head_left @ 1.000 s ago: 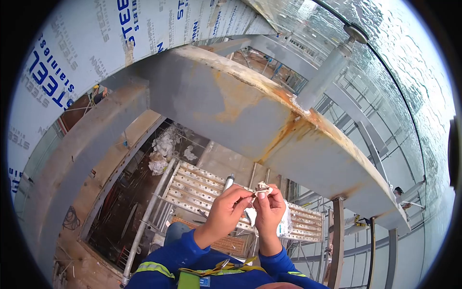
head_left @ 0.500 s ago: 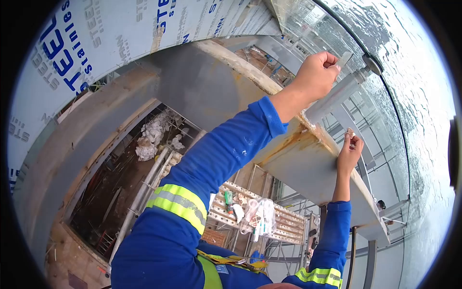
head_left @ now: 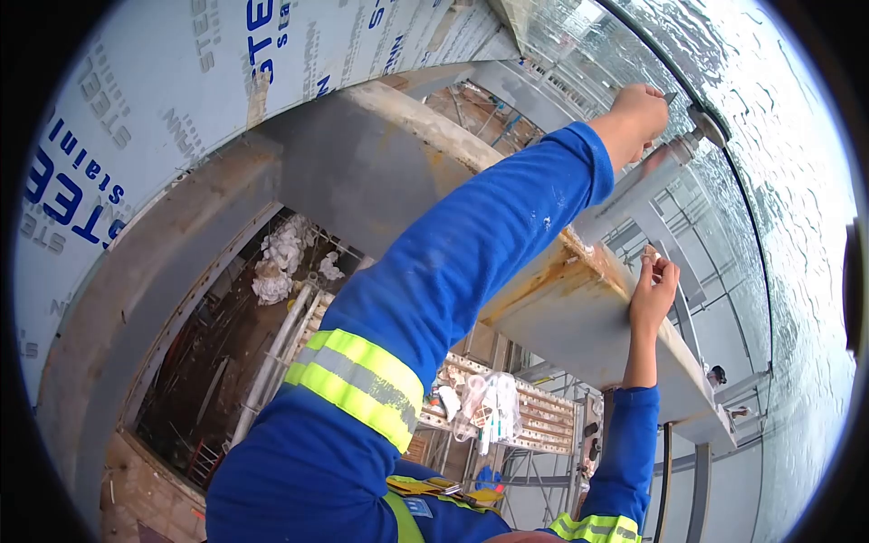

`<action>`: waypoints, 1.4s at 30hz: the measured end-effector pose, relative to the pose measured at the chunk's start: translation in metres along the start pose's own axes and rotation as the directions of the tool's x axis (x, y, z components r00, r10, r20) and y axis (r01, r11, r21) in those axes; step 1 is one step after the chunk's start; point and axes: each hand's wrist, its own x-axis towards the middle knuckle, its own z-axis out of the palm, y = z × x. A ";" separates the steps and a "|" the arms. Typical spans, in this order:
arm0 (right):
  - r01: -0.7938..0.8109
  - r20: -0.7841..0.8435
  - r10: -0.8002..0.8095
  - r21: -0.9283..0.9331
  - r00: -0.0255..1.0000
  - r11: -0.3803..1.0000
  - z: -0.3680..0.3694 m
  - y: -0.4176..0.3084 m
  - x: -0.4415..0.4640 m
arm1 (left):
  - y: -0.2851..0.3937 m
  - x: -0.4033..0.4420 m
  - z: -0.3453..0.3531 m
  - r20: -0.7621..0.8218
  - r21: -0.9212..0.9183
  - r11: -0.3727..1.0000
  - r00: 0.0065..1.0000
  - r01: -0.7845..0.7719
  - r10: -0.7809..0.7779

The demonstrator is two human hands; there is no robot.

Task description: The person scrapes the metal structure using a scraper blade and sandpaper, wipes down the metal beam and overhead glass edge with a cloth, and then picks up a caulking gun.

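Observation:
My left hand (head_left: 641, 118) is raised at the upper right, its fingers closed on a small flat piece (head_left: 670, 97) whose dark tip pokes out beside the black glass joint (head_left: 654, 43). Just below is the round metal fitting (head_left: 708, 125) on a grey tube (head_left: 647, 172) that meets the glass (head_left: 751, 100). Lower down, my right hand (head_left: 654, 294) is beside the rusty beam's edge, fingertips pinched on a small crumpled whitish-brown wad (head_left: 650, 254). The left fingertips are partly hidden by the hand.
A large grey steel beam (head_left: 552, 299) crosses the view. Below it, a perforated scaffold platform (head_left: 548, 421) bears plastic bags (head_left: 489, 407). A deep opening with white debris (head_left: 285, 258) lies at left. Printed film panels (head_left: 163, 109) line the upper left. Part of another person (head_left: 717, 374) shows at far right.
Both hands were together over the platform, then came apart and rose towards the glass. Since the middle frame, my left hand has moved slightly up and right; my right hand has hardly moved.

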 end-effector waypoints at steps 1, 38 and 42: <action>0.025 -0.017 -0.026 -0.009 1.000 1.000 0.001 0.003 0.001 | 0.006 -0.014 0.001 -0.012 -0.078 0.997 1.000 0.006 -0.007; -0.043 0.030 0.043 0.013 0.999 0.999 -0.002 -0.007 -0.002 | -0.047 0.092 0.015 0.228 0.530 0.793 0.952 -0.298 0.206; -0.040 0.021 0.040 -0.001 0.999 0.999 -0.002 -0.006 -0.002 | -0.046 0.090 0.012 0.178 0.455 0.863 0.972 -0.219 0.152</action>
